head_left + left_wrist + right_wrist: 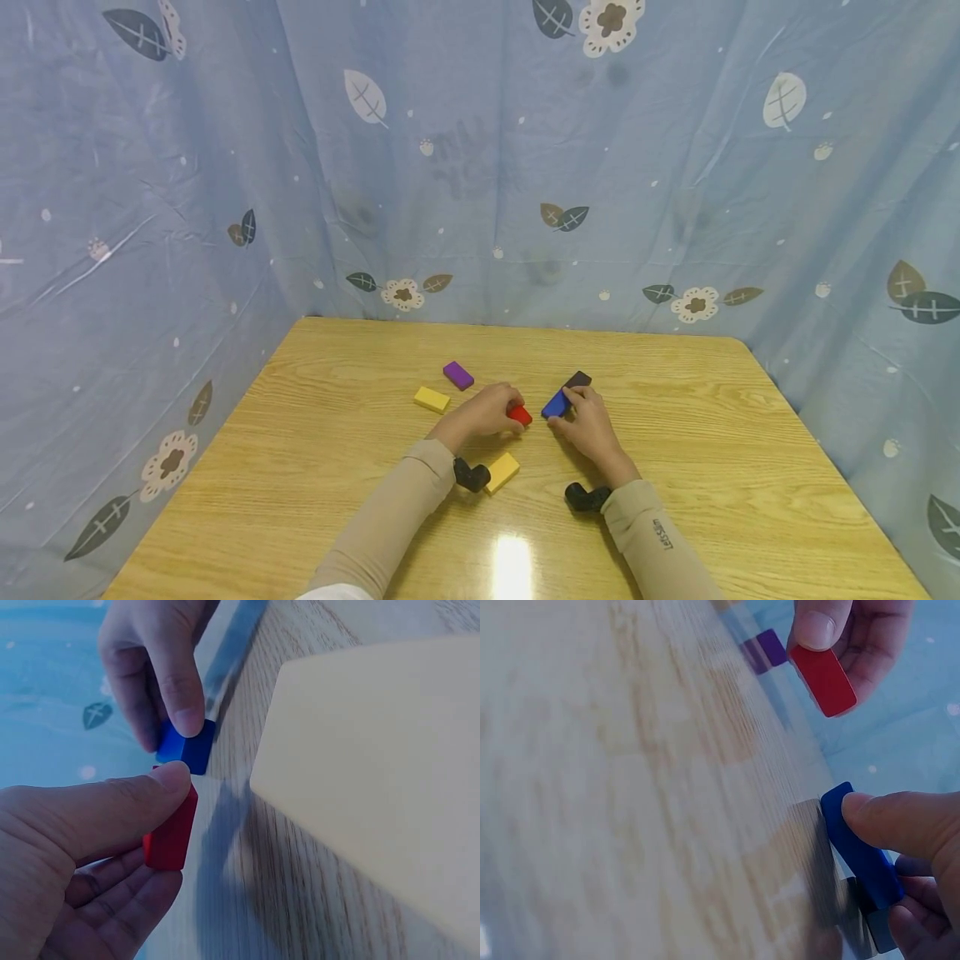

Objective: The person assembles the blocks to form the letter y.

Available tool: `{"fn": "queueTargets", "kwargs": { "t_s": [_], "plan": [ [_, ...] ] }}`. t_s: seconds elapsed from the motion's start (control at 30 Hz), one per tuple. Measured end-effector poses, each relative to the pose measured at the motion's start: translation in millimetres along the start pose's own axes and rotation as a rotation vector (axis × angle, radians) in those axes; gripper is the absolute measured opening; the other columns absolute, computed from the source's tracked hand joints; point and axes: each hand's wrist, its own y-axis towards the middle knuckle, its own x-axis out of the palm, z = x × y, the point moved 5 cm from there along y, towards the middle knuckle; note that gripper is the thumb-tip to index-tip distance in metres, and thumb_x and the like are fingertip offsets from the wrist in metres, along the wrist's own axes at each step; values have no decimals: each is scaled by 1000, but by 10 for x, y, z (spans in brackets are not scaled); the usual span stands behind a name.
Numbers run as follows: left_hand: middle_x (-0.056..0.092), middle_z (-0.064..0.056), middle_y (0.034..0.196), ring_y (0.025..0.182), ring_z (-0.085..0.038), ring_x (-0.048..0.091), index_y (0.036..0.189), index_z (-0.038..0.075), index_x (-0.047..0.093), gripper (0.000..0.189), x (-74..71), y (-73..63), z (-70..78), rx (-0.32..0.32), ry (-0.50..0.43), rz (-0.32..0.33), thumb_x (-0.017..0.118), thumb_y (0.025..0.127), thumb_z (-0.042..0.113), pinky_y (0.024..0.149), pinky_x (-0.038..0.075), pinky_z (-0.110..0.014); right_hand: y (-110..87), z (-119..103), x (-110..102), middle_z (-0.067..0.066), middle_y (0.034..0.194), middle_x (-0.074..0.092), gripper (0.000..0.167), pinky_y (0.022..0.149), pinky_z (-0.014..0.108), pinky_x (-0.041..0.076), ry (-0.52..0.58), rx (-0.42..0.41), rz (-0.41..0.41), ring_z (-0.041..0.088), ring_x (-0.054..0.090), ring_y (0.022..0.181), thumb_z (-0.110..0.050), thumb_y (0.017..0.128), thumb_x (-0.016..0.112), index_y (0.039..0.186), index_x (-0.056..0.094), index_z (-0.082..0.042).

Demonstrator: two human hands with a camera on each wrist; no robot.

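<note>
My left hand [489, 412] pinches a red block [520, 415] between thumb and fingers, and the left wrist view shows the thumb lying along the red block [171, 836]. To its right, my right hand [591, 425] grips a blue block [554, 406] by its sides. Just past the blue block is a black block [579, 380], partly covered by the blue block [862, 851] in the right wrist view. Both hands are low over the wooden table [360, 467], with a small gap between the red and blue blocks.
A purple block [458, 375] and a yellow block [432, 399] lie beyond the left hand. Another yellow block [503, 472] lies beside the left wrist's black camera [471, 475]. A patterned blue curtain [480, 167] hangs behind the table.
</note>
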Motion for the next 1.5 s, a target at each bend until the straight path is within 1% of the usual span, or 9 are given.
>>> {"fn": "queueTargets", "kwargs": {
  "t_s": [0.27,0.53,0.67,0.7,0.77,0.9,0.93,1.2,1.5],
  "plan": [
    [61,-5,103,87,-12,56,115,2,63,42,6,-7,10,1,-10,4,76,81,24,75,47,-21,1,3,-6,25,126,49,63,98,53,42,17,-1,15,41,45,119,-22,81,75,130,51,9],
    [61,-5,104,87,-11,56,117,3,63,43,41,32,-19,-11,-11,-5,75,82,25,76,47,-21,11,28,-2,26,127,49,63,99,54,41,10,6,28,42,44,120,-21,81,76,130,51,9],
    [61,-5,103,87,-11,56,116,2,63,43,48,47,-25,6,-22,-9,75,82,24,78,48,-22,8,31,-7,26,127,49,64,98,55,41,14,0,52,43,44,119,-21,79,77,129,51,10],
    [61,-4,101,86,-11,56,114,1,64,42,44,45,-15,26,-11,-3,76,81,24,77,48,-22,7,32,-7,27,127,49,64,98,55,41,15,-2,57,43,43,119,-21,79,77,129,51,10],
    [61,-4,100,87,-11,57,113,0,63,42,37,43,-2,37,-13,-3,76,81,23,78,49,-23,2,33,-8,27,127,49,65,97,56,41,22,-6,64,44,43,119,-22,79,78,129,51,10],
    [62,-5,101,89,-12,57,114,0,63,42,43,49,8,39,-2,-2,76,81,23,80,49,-23,6,62,1,28,131,47,66,99,57,40,44,0,57,45,42,121,-24,80,76,130,49,10],
    [62,-5,103,90,-13,57,116,0,63,43,50,57,0,24,-10,-8,75,82,23,81,48,-23,10,72,2,28,132,46,66,99,57,39,50,3,54,45,42,122,-24,81,76,130,48,9],
    [62,-5,104,88,-11,56,116,3,64,43,52,72,0,19,25,-2,76,81,26,77,47,-20,48,105,-18,29,135,45,64,101,57,39,64,7,41,46,42,124,-27,85,71,132,46,8],
    [61,-4,102,85,-10,55,115,4,64,42,75,71,27,15,43,-10,75,82,27,74,46,-19,78,141,-71,31,139,42,66,106,57,32,53,26,18,47,37,129,-25,87,69,135,42,10]
  ]
}}
